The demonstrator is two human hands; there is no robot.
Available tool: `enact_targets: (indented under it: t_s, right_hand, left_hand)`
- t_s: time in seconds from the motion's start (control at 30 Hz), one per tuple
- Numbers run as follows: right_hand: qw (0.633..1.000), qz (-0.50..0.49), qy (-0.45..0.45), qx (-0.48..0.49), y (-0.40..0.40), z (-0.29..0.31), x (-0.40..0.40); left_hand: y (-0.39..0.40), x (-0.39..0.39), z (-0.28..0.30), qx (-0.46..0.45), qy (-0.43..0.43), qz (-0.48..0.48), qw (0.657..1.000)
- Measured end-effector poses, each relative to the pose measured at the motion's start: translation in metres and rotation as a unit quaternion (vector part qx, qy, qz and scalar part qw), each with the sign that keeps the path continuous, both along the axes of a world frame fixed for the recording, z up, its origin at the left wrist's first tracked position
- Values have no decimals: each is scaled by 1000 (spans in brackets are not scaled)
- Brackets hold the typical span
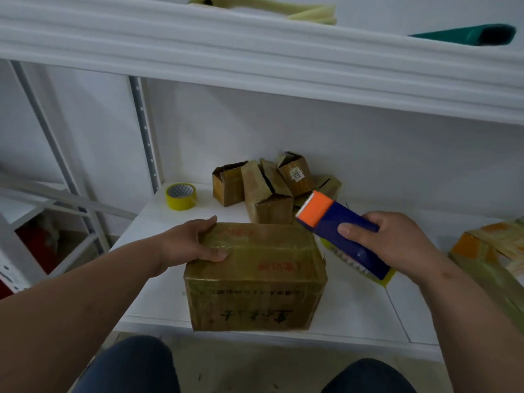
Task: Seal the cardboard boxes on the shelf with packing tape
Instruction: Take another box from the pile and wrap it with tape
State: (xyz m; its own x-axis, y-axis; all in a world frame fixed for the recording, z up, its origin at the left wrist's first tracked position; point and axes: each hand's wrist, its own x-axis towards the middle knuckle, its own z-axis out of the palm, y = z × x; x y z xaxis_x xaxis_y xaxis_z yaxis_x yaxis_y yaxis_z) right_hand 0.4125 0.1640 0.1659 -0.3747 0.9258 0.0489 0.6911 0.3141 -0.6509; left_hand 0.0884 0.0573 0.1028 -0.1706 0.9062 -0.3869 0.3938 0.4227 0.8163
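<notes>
While your left hand (195, 242) lies flat with straight fingers on the top left corner of the big cardboard box (255, 276), your right hand (394, 245) has its grip wrapped around the blue and orange tape dispenser (340, 234), held in the air just right of the box, orange end pointing away from you. That box sits at the front edge of the white shelf (158, 296), already shiny with tape. Behind the box there's a heap of small cardboard boxes (269, 188), and back-left of it a yellow tape roll (181, 196). More taped cartons (487, 256) sit well right of the box.
</notes>
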Motion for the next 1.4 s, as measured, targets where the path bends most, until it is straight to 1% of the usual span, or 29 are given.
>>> enact_targets:
  t_s: [0.07, 0.1, 0.17, 0.2, 0.27, 0.3, 0.33, 0.43, 0.5, 0.57, 0.63, 0.77, 0.9, 1.0, 1.07, 1.17, 1.27, 1.4]
  right_hand:
    - [999, 36, 18, -26, -6, 8, -7]
    - [998, 47, 23, -31, -8, 11, -10]
    - [997, 57, 36, -23, -9, 16, -14]
    - [997, 61, 42, -17, -9, 18, -14]
    - [996, 75, 53, -6, -11, 21, -14]
    - [994, 85, 64, -4, -12, 23, -13]
    - [993, 97, 74, 0, -13, 24, -13]
    - [988, 134, 77, 13, -21, 29, -13]
    - [985, 149, 86, 13, -24, 29, -13]
    - [983, 158, 95, 11, -27, 30, -12]
    - [981, 167, 94, 14, -29, 31, -9]
    - [982, 177, 67, 27, -34, 36, -8]
    - [980, 192, 29, 49, -32, 44, -9]
    - [978, 197, 13, 73, -31, 53, -10]
    - [977, 195, 20, 82, -30, 59, -12]
    - [977, 185, 24, 100, -27, 64, -16]
    - [976, 188, 14, 110, -28, 65, -24]
    - [973, 212, 30, 82, -30, 65, -30]
  left_hand:
    - [1, 1, 5, 5, 23, -15, 1000]
    - [1, 2, 8, 26, 48, -11, 998]
    - [0, 7, 15, 88, 101, 15, 991]
    - [-1, 11, 20, 123, 113, 34, 985]
    - [-5, 23, 32, 189, 101, 66, 975]
    - [-6, 29, 36, 207, 81, 71, 972]
    - [-8, 37, 40, 212, 40, 71, 974]
    - [-10, 57, 48, 185, -141, 71, 970]
    - [-10, 67, 50, 163, -221, 80, 958]
    - [-9, 75, 51, 140, -276, 69, 948]
    - [-8, 81, 52, 123, -299, 61, 944]
    - [-5, 90, 56, 122, -292, 59, 947]
    - [0, 94, 67, 163, -280, 92, 942]
    - [2, 96, 78, 199, -225, 108, 948]
    - [3, 100, 86, 232, -174, 118, 950]
    - [3, 99, 98, 281, -119, 140, 942]
    - [1, 89, 105, 294, -99, 156, 938]
    - [-14, 74, 104, 297, -103, 176, 933]
